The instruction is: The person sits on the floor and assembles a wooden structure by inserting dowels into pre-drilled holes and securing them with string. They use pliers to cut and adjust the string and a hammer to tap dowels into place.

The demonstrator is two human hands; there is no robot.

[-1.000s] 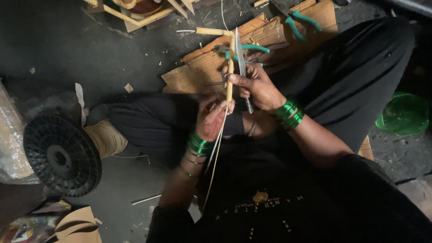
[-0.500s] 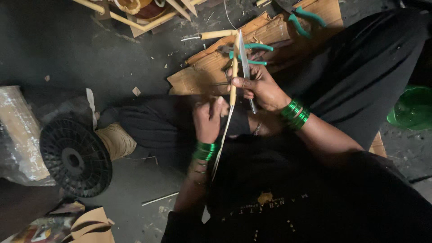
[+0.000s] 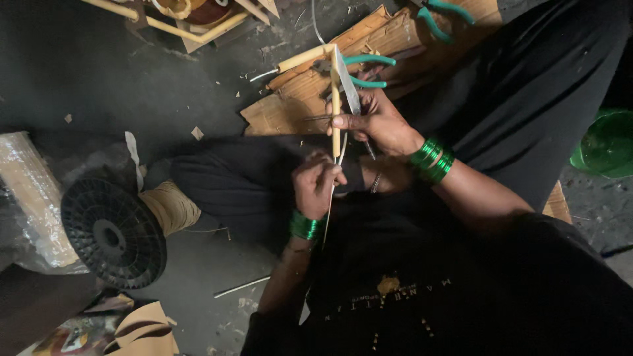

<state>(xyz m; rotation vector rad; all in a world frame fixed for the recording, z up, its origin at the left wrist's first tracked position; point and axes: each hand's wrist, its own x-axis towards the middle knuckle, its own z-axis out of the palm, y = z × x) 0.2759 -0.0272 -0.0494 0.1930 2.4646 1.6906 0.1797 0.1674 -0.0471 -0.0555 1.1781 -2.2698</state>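
I sit on the floor with my legs in black cloth. My right hand (image 3: 379, 124) grips a knife (image 3: 347, 84) with a pale blade and presses it against a thin upright bamboo strip (image 3: 335, 112). Below it, my left hand (image 3: 315, 183) pinches the lower part of the same strip, whose thin tail runs down over my lap. Green bangles circle both wrists.
Green-handled pliers (image 3: 366, 71) lie on a cardboard sheet (image 3: 290, 109) ahead, with another green-handled pair (image 3: 443, 14) farther right. A black spool of tan cord (image 3: 125, 224) lies at left by a plastic-wrapped bundle (image 3: 30, 191). A green bowl (image 3: 606, 145) sits right; a wooden frame (image 3: 191, 29) at top.
The view has shifted so the spool and my hands sit lower and more rightward in frame. Both hands keep their hold on the strip and knife.
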